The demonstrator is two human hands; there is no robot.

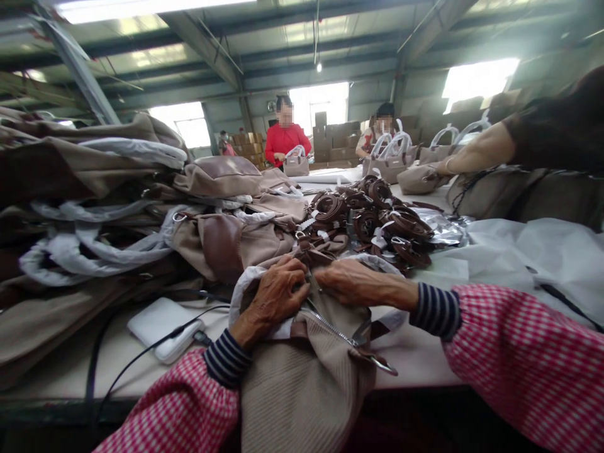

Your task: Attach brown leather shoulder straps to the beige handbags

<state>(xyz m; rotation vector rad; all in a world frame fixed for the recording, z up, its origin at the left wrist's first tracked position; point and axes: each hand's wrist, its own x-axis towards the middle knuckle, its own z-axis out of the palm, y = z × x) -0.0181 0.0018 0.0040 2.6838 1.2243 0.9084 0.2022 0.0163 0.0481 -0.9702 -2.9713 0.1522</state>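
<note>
A beige handbag [302, 377] with an open zip lies over the near table edge in front of me. My left hand [276, 296] is closed, fingers pinching the bag's top edge by the zip. My right hand [353, 283] is closed on the same spot from the right, fingertips meeting the left hand's. A brown strap with a metal clasp [372, 360] hangs from the bag. What the fingertips pinch is hidden.
A tall heap of beige bags [117, 207] with paper-wrapped handles fills the left. Coiled brown straps [377, 226] lie behind my hands. A white power bank [163, 327] with a cable lies near left. White wrapping [528, 251] covers the right. A co-worker's arm [476, 154] reaches in; two people stand farther back.
</note>
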